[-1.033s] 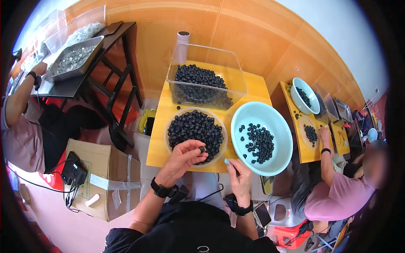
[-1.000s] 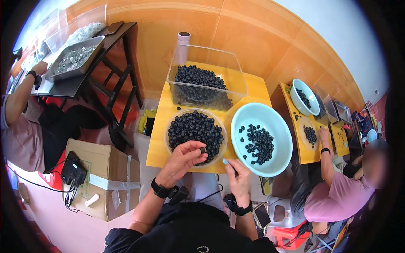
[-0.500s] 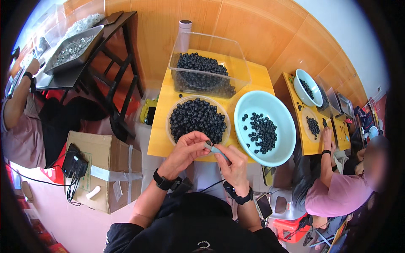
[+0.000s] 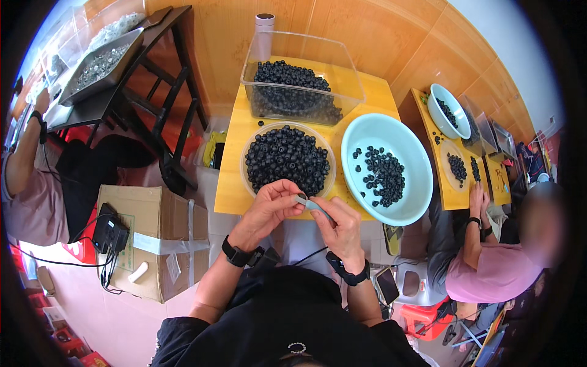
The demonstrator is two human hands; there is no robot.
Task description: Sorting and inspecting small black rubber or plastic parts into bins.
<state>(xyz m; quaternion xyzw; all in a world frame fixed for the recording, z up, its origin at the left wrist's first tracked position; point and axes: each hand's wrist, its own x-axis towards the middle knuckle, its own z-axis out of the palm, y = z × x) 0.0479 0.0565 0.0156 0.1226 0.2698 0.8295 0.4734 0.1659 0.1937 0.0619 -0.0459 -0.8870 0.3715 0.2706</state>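
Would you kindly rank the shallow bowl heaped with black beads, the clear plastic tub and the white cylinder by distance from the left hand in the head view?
1. Shallow bowl heaped with black beads, just beyond the left hand.
2. Clear plastic tub, farther back on the yellow table.
3. White cylinder, behind the tub by the wall.

Both hands, the left hand (image 4: 270,207) and the right hand (image 4: 342,224), met at the near edge of the yellow table (image 4: 231,183). Directly beyond stood the shallow bowl of black beads (image 4: 287,160), with the pale blue basin (image 4: 386,168) to its right and the clear bin (image 4: 301,76) blocking the far side. Bare tabletop remained only along the left edge.
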